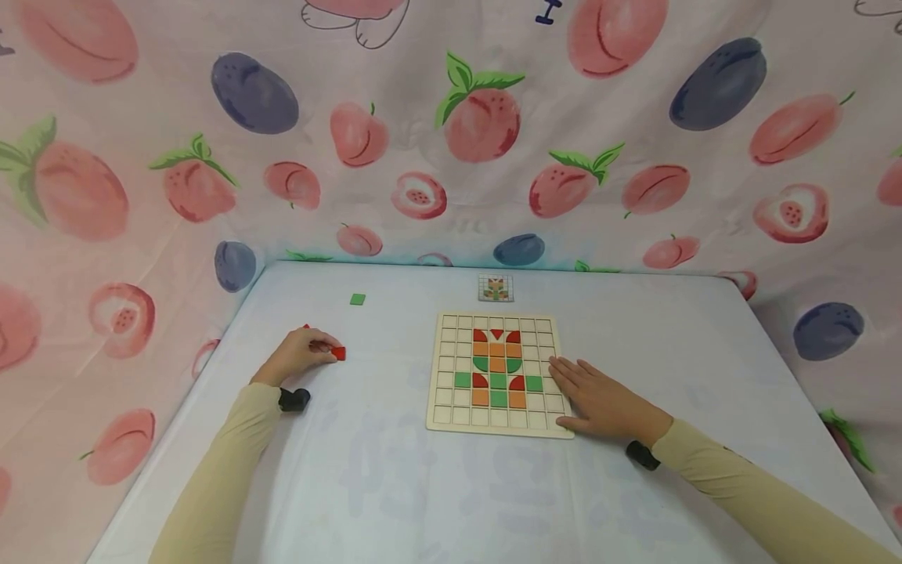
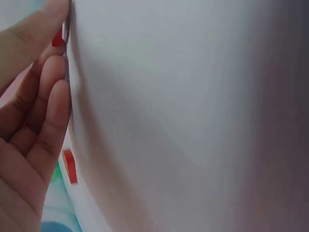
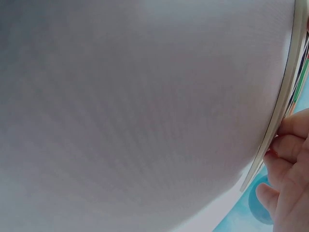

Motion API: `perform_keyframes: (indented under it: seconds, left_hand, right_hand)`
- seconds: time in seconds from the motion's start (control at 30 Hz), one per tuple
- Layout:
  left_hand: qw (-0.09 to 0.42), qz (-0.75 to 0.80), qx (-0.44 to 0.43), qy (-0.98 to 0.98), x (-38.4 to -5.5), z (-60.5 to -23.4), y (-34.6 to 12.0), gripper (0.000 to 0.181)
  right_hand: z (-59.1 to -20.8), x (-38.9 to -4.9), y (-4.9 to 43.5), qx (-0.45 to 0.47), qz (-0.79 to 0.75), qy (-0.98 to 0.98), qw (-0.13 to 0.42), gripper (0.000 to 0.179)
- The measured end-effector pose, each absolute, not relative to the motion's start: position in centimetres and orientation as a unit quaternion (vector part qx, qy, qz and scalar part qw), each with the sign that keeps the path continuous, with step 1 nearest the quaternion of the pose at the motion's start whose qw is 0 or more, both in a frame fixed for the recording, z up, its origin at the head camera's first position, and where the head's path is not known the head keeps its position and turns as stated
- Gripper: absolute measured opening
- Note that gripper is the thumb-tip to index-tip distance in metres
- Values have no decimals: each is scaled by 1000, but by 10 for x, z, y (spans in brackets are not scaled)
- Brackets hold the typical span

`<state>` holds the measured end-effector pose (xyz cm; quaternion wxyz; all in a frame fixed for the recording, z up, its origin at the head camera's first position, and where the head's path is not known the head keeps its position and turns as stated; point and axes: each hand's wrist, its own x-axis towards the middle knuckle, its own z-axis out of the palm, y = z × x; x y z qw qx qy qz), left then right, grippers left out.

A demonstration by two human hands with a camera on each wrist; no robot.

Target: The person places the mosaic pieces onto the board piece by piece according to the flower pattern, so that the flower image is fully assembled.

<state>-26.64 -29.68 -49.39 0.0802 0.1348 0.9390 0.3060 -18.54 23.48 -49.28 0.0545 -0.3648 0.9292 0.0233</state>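
Note:
My left hand (image 1: 301, 355) is low over the left of the table, its thumb and fingertips pinching a small red tile (image 1: 339, 353). In the left wrist view that red tile (image 2: 58, 38) shows partly between thumb and fingers. A second red tile (image 2: 70, 166) lies on the cloth near the hand, mostly hidden behind it in the head view. My right hand (image 1: 606, 403) lies with straight fingers on the right edge of a square wooden grid board (image 1: 444, 419). Red, orange and green pieces, including an orange tile (image 1: 496, 365), form a pattern in the board's middle.
A green tile (image 1: 358, 299) lies alone at the back left. Behind the board is a small pattern card (image 1: 496, 287). White cloth covers the table (image 1: 395, 486), and a fruit-print curtain (image 1: 416, 70) rises behind and at the sides.

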Motion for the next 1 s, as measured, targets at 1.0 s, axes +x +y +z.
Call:
perform_keyframes:
  seconds: [1.0]
  left_hand:
    - [153,373,246,882,-229,-481,-124,22]
  right_hand:
    - [-494,-185,237,-369,17,928,49,82]
